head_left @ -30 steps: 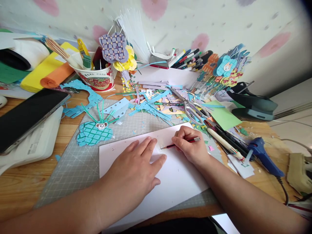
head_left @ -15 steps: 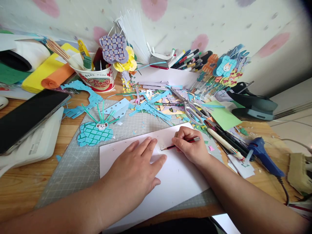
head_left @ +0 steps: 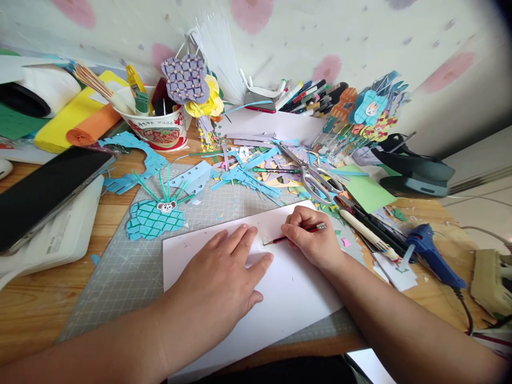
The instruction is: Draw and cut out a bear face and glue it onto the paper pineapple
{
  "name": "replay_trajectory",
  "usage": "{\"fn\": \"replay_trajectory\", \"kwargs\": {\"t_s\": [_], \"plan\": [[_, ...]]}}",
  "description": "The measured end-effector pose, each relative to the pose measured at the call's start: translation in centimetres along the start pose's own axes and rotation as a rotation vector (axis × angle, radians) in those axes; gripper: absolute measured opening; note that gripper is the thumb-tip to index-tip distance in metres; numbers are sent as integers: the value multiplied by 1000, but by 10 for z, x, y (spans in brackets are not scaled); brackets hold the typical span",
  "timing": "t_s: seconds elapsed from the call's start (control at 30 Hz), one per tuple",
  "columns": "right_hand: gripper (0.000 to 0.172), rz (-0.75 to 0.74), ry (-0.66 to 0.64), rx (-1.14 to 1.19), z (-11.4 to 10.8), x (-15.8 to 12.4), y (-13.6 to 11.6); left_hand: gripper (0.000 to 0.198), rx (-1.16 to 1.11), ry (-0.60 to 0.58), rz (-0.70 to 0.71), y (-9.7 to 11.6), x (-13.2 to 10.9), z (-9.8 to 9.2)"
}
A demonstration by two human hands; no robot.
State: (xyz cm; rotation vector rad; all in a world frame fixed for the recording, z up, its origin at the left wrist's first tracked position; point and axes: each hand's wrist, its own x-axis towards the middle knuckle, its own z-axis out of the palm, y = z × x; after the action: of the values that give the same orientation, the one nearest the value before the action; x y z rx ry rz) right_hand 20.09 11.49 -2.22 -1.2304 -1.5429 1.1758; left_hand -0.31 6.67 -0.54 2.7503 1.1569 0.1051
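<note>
My right hand (head_left: 310,234) grips a red and black pencil (head_left: 280,239), its tip touching a sheet of white paper (head_left: 296,298). Faint marks show on the paper around the tip. Flat on the same sheet lies my left hand (head_left: 228,266), fingers spread, just left of the pencil point. Beneath the paper is a grey cutting mat (head_left: 108,288) with a grid. Beyond the sheet's upper left edge rests a blue paper shape (head_left: 156,218) with green criss-cross lines, green strips and a small bear face.
Scissors (head_left: 310,173) lie on coloured paper scraps (head_left: 256,170) behind the sheet. At the right are a blue glue gun (head_left: 436,256) and a white pen (head_left: 368,234). A phone (head_left: 48,192) sits at the left; a paper tub (head_left: 160,128) holds tools at the back.
The pencil tip has shifted very slightly on the paper. Both hands otherwise keep nearly the same place, and the left still lies flat.
</note>
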Motion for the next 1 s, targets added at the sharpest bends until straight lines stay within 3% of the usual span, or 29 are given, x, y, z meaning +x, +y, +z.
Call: {"fn": "replay_trajectory", "kwargs": {"t_s": [0.27, 1.0], "plan": [[27, -1, 73, 31, -4, 0, 7, 51, -19, -28, -17, 1, 1, -2], [26, 5, 38, -26, -3, 0, 3, 51, -4, -12, -6, 0, 1, -1]]}}
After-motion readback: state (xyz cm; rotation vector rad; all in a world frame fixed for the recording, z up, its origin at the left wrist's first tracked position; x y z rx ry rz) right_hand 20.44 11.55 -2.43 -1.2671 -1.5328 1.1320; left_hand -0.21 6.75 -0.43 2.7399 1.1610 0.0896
